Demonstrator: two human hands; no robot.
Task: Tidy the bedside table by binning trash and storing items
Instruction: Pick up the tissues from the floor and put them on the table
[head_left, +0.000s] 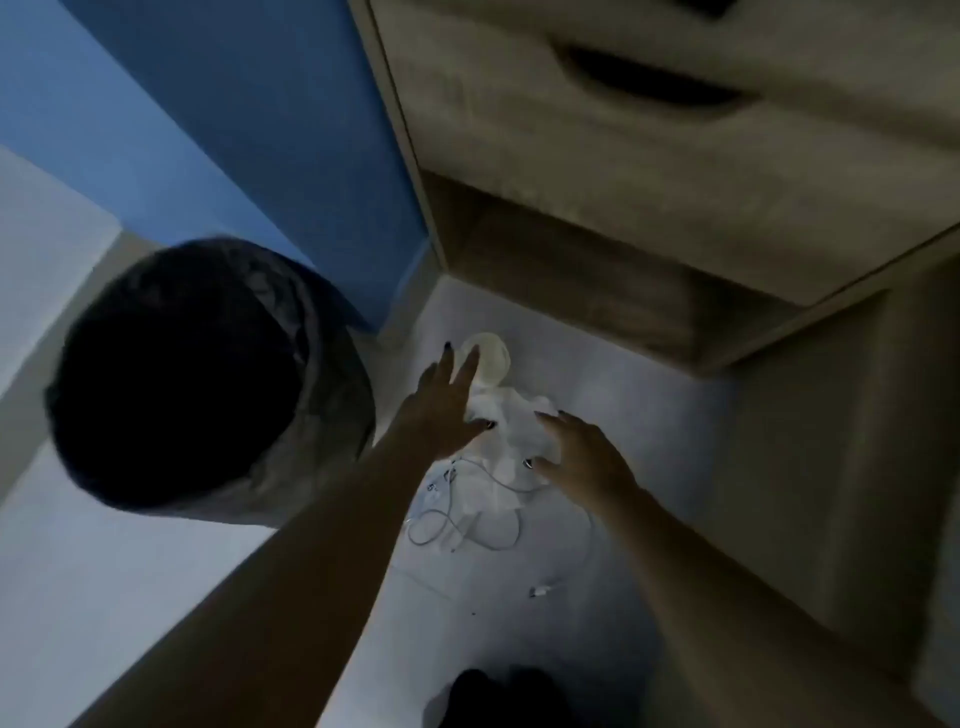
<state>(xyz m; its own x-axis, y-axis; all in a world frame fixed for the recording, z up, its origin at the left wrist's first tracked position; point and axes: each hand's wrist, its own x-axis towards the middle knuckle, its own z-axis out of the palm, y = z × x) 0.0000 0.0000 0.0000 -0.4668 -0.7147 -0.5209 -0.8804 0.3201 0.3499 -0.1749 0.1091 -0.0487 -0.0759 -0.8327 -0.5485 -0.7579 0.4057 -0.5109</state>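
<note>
Filling the upper right of the frame, the wooden bedside table showed its drawer fronts and a shadowed gap beneath. At the left stood the bin, dark-lined, its mouth open and facing up, just beside the clutter on the pale floor.

Both arms reached in from the bottom edge towards the centre. The left hand had its fingers straight and fanned wide, holding nothing; the right hand was likewise spread and empty. Between them lay the crumpled white paper, the left thumb at its left edge and the right fingertips at its right edge. Blur hid whether either was actually touching it.

Just above the paper sat a pale round cup, partly behind the left fingers. Below the paper a thin white cable lay in loose loops, some strands running under or against the paper. A small plug lay apart at lower centre.

The step looked to be gathering trash for the bin. Doing it well probably meant closing both hands on the paper alone and lifting slowly, so that no cable loop came up with it, since the cable belonged in storage.
</note>
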